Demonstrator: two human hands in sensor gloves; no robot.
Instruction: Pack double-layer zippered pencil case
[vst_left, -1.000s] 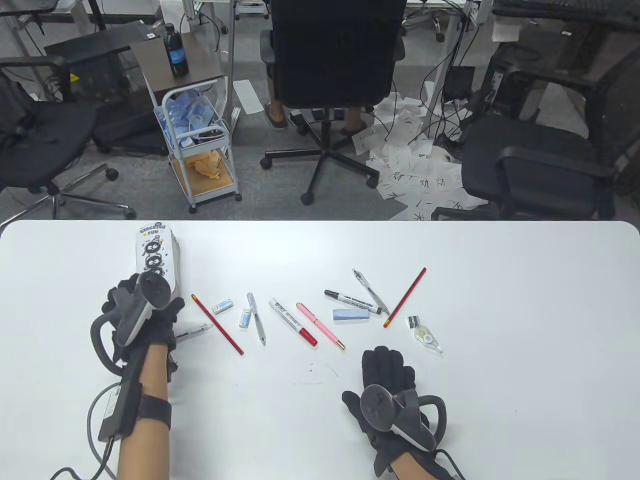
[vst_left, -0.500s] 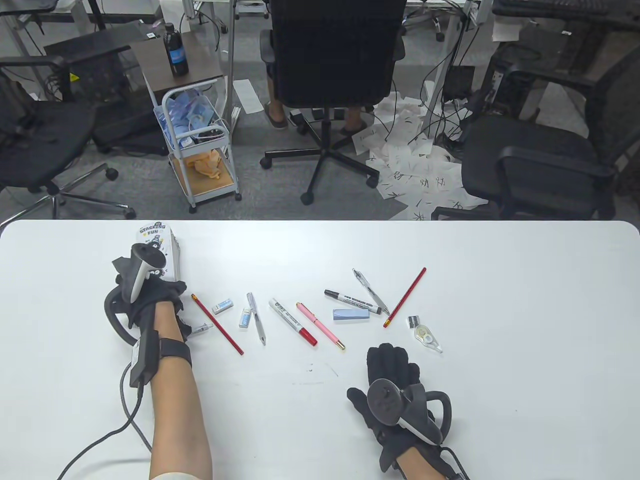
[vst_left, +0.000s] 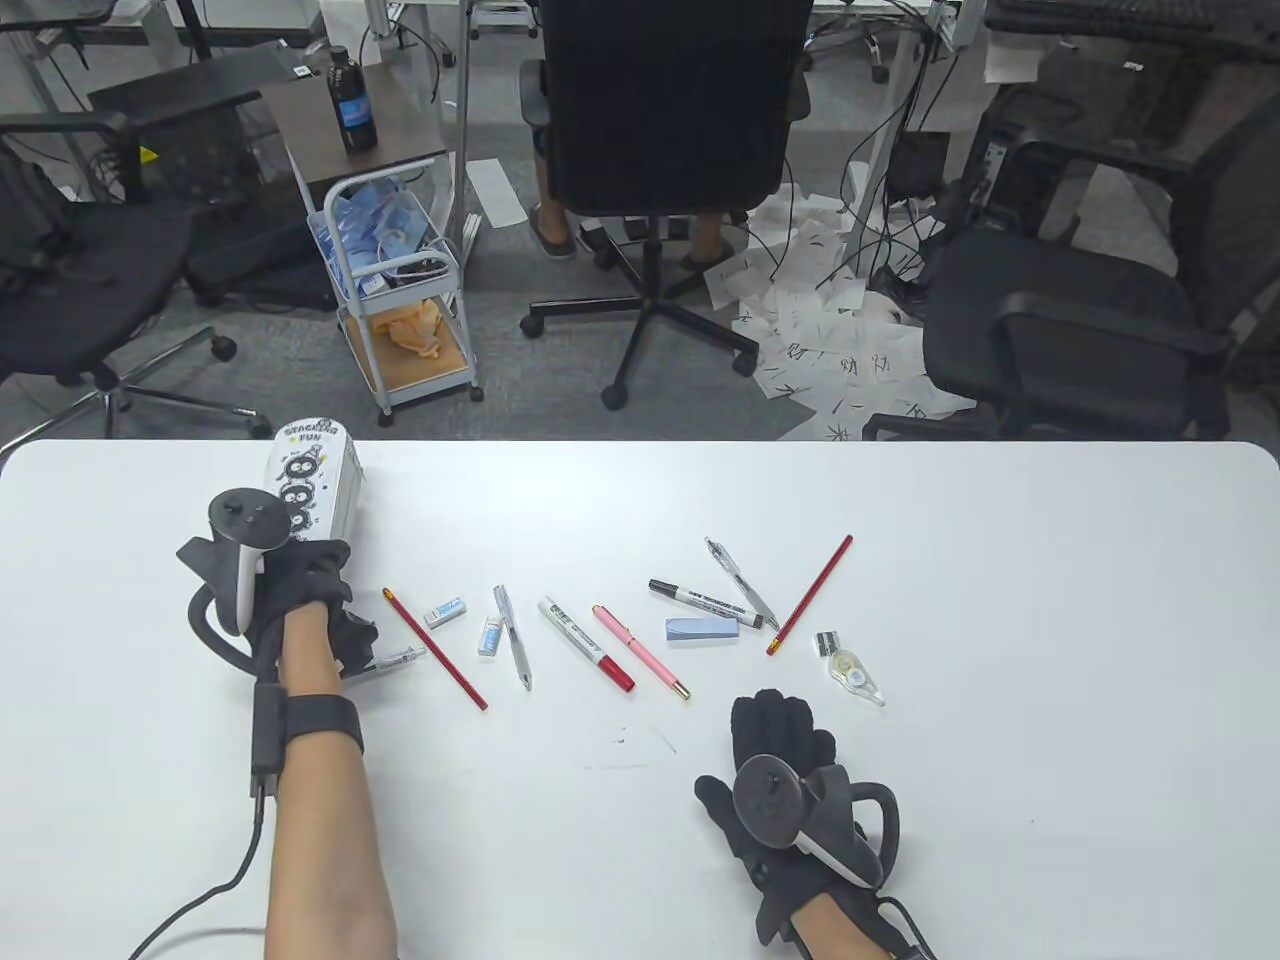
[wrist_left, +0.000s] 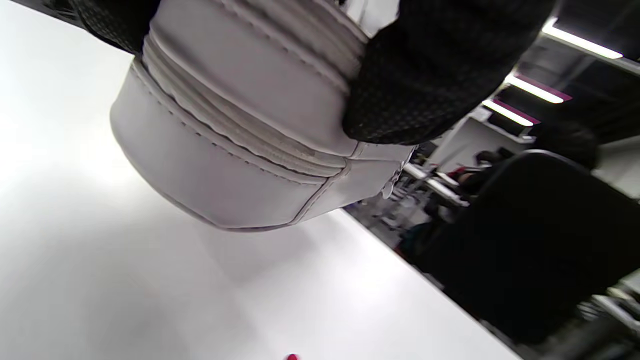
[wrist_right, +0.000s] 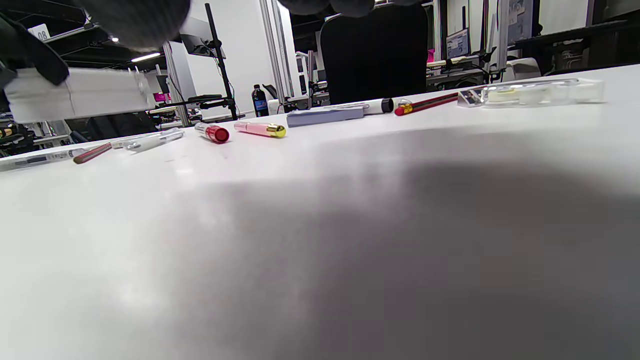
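Pencil case (vst_left: 305, 480): white, printed, far left of desk (vst_left: 1000, 600), gripped at its near end by your left hand (vst_left: 290, 590), lifted clear. Set it flat before unzipping. Right hand (vst_left: 785, 770): released, resting flat. Pens (vst_left: 585, 645) scattered centre.

Pencil case (vst_left: 305, 480): white, stitched, printed with black cartoon figures and "STACKING FUN"; zip seams run along its side (wrist_left: 260, 145). Lifted clear of the table (vst_left: 900, 800) at far left, tilted, gripped at its near end by the left hand (vst_left: 290, 600).
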